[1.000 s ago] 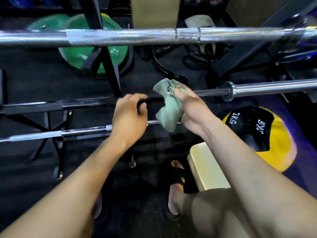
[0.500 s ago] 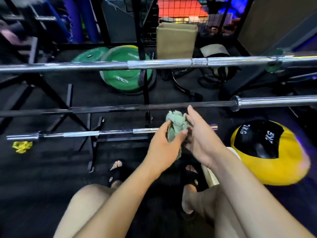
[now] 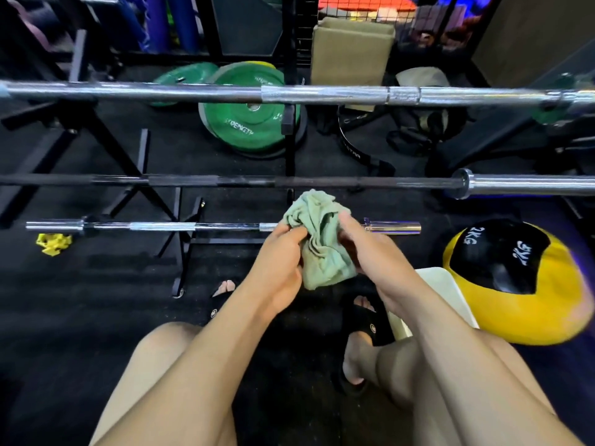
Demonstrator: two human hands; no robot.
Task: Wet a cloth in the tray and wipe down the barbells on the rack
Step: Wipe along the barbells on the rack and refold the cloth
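Left hand: your left hand has its fingers curled round the left side of the cloth, thumb tucked on top, so it's clamped on it.

Right hand: your right hand grips the other side, fingers wrapped into the folds, also clamped on the cloth.

Cloth: pale green, bunched up in a wad between both hands, held in the air over your knees. From this view it covers part of the low bar, but it's hard to tell if it actually touches it.

Low bar: short chrome bar sitting lowest on the rack, running left to right, its right end poking out just past your right hand.

Mid bar: dark bar with a chrome sleeve on the right, one level up, just above the top of the cloth.

Top bar: big chrome bar across the whole view, highest and well apart from your hands.

Rack: black frame with crossed legs on the floor, left of your hands.

Tray: pale cream tray on the floor by your right foot, mostly hidden under your right forearm. Can't see inside it.

Ball: yellow and black ball marked 2KG, right beside the tray.

Plates: green plates leaning behind the bars.

Floor: black floor, small yellow thing lying far left near the low bar's end.

Feet: you're in black sandals, knees bent at the bottom of the view.
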